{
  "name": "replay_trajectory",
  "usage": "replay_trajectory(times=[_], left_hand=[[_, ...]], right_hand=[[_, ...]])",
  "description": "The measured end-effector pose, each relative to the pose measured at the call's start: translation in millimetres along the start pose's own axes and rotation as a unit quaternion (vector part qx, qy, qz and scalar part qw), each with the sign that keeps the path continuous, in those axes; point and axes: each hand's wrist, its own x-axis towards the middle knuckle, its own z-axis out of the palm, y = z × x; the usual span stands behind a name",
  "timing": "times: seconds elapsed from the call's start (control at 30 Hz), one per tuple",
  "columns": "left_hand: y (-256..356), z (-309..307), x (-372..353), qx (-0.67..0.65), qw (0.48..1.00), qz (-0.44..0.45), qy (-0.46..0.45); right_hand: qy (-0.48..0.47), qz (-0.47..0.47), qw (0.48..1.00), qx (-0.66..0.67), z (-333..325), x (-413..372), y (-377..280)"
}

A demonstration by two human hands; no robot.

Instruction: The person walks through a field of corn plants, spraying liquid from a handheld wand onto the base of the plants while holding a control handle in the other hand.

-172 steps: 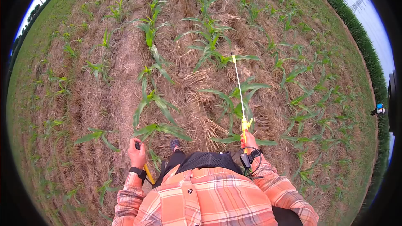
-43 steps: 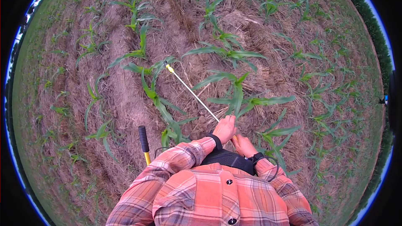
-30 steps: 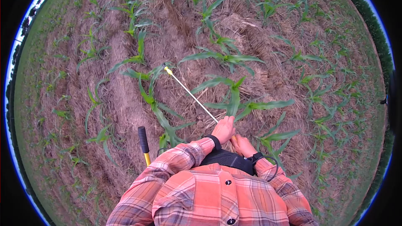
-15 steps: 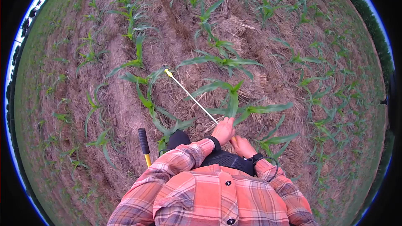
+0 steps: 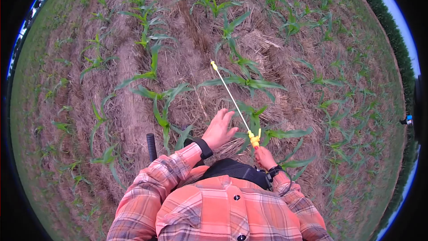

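Note:
My right hand (image 5: pixel 265 157) is closed around the handle of a sprayer wand (image 5: pixel 230 93), just below its yellow valve body. The thin white tube slants up and left to a yellow nozzle above the soil, near a corn plant (image 5: pixel 243 80). My left hand (image 5: pixel 218 129) hangs in the air left of the wand, its fingers spread and nothing in them. Beside my left sleeve, a black ribbed grip (image 5: pixel 151 146) sticks up.
Rows of young corn run away from me, including one plant (image 5: pixel 162 118) ahead on the left. Dry straw (image 5: pixel 258 47) litters the soil between rows. A tree line (image 5: pixel 392 27) borders the field at right, and a small blue object (image 5: pixel 409 119) shows at the right edge.
My left hand has come off the wand and moved left, its fingers opening. The wand's nozzle has swung right and slightly up, and its yellow valve now shows.

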Motion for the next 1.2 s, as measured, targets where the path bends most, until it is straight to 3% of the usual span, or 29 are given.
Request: replay_trajectory(times=[0.13, 0.23, 0.47, 0.57, 0.67, 0.8, 0.83, 0.87, 0.93, 1.03, 1.2], left_hand=[[-30, -130, -23, 0.106, 0.987, -0.069, 0.099], [-57, -188, -58, 0.216, 0.958, -0.139, 0.130], [-41, -270, -60, 0.106, 0.978, -0.125, 0.131], [-20, -303, -52, 0.019, 0.979, -0.077, 0.188], [-25, -328, -71, 0.062, 0.963, -0.081, 0.251], [-63, -356, -112, 0.028, 0.943, -0.150, 0.297], [-74, -356, -119, -0.027, 0.934, -0.203, 0.294], [-83, -356, -120, -0.024, 0.932, -0.206, 0.297], [-98, -355, -113, -0.142, 0.924, -0.246, 0.257], [-85, -358, -55, -0.116, 0.944, -0.127, 0.281], [-107, -377, 47, -0.081, 0.958, -0.050, 0.270]], right_hand=[[0.064, 0.041, 0.993, 0.088, -4, 10, -18], [0.090, 0.046, 0.984, 0.148, -7, 11, -34], [0.167, 0.042, 0.962, 0.210, -2, 30, -62], [0.183, 0.025, 0.963, 0.196, 9, 36, -86], [0.179, 0.037, 0.963, 0.197, 24, 40, -110], [0.172, 0.030, 0.977, 0.123, 39, 51, -131], [0.161, 0.035, 0.981, 0.103, 44, 52, -142], [0.151, 0.038, 0.984, 0.084, 49, 55, -154], [0.141, 0.037, 0.988, 0.056, 60, 64, -175], [0.058, 0.005, 0.997, -0.046, 66, 87, -195], [0.011, 0.016, 0.993, -0.113, 89, 113, -241]])
